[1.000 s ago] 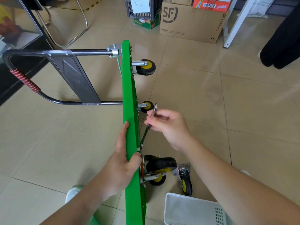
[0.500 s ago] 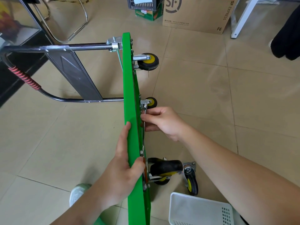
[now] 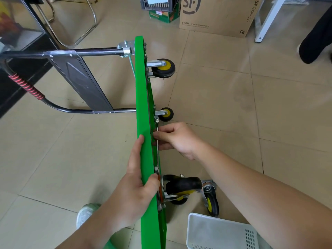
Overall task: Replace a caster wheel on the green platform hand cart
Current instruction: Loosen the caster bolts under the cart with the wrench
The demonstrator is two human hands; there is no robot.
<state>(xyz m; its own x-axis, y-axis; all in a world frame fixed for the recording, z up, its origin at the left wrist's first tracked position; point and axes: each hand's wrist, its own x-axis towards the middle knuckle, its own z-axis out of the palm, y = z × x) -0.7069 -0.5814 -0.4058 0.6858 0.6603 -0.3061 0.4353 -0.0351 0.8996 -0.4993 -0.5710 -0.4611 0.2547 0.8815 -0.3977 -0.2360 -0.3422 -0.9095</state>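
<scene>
The green cart (image 3: 142, 108) stands on its long edge on the tiled floor, its flat deck facing left and its underside facing right. The platform is bright green with a row of bolt heads along the underside. Four wheels with black tyres and yellow hubs stick out to the right on silver brackets. Two are at the far end, one high (image 3: 163, 68) and one low (image 3: 166, 114). A larger-looking one (image 3: 181, 186) is at the near end, with another partly hidden beneath it. A loose wheel (image 3: 210, 200) with its own silver bracket lies on the floor just beside the near pair.

The left hand (image 3: 133, 191) grips the upper edge of the platform, fingers flat on the deck side and thumb wrapped over to the underside, just above the near wheel's mounting plate. The right hand (image 3: 177, 139) pinches a thin silver wrench (image 3: 157, 150) that lies flat along the underside, its lower end at a bolt by that plate.

The black tubular handle (image 3: 59, 53) juts out to the left, with a grey panel across it and red cord wound round one corner. A white plastic basket (image 3: 215, 232) sits at the near right and a pale shoe (image 3: 86, 212) at the near left. A cardboard box (image 3: 215, 15) stands beyond the cart.
</scene>
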